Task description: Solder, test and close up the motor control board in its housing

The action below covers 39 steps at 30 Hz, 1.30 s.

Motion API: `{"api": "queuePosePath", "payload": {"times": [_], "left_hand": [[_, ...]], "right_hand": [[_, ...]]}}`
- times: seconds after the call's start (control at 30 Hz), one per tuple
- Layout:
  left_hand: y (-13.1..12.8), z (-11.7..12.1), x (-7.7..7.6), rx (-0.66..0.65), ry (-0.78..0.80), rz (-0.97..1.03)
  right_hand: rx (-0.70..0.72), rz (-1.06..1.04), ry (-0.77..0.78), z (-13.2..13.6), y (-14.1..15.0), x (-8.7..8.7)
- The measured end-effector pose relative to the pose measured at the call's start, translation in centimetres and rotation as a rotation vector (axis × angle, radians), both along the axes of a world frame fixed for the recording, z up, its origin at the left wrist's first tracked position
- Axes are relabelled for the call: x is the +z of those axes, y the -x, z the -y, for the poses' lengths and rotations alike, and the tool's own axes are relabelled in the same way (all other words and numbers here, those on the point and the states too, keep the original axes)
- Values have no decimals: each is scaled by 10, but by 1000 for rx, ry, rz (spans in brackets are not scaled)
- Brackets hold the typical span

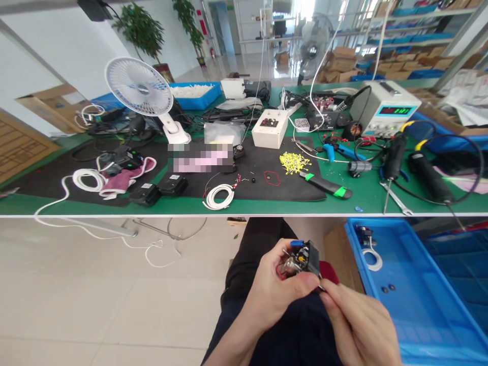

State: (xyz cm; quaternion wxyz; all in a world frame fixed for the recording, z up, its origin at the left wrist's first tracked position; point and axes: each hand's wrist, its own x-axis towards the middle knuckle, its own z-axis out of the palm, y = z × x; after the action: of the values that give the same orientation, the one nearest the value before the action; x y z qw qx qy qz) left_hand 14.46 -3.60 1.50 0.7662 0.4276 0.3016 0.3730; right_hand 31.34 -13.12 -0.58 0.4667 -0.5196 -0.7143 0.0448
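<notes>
Above my lap, my left hand (280, 284) is wrapped around a small black electronic device (313, 258). The device's open side shows a blue part, a yellow-orange spot, a clear rounded piece and thin red wire. My right hand (356, 315) is closed, its thumb and fingers pinched together at the device's lower edge, beside my left thumb. A thin dark sliver shows at those fingertips, too small to name. My right palm and most of its fingers' inner side are hidden.
The green bench (267, 207) holds a coil of white cable (219, 197), yellow small parts (294, 162), a black-green utility knife (328, 185), a wrench (397, 199) and electric screwdrivers (430, 175). A white fan (139, 87) stands behind. A blue bin (415, 305) sits at right.
</notes>
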Motion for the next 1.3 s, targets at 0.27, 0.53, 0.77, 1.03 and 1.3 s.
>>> {"api": "queuePosePath", "payload": {"times": [0.27,0.53,0.77,1.03,1.3], "left_hand": [[1,-2,7,-103,-60,-38],[-5,-9,5,-38,-8,-115],[-3,-5,11,-126,8,-120],[5,-16,8,-185,-84,-147],[-2,-16,9,-88,-52,-200]], "right_hand": [[606,-1734,1255,6,10,-2],[-136,-201,180,1,13,-9],[24,-398,198,7,4,-12],[390,-1390,1080,4,15,-9],[-114,125,-74,-5,2,-17]]}}
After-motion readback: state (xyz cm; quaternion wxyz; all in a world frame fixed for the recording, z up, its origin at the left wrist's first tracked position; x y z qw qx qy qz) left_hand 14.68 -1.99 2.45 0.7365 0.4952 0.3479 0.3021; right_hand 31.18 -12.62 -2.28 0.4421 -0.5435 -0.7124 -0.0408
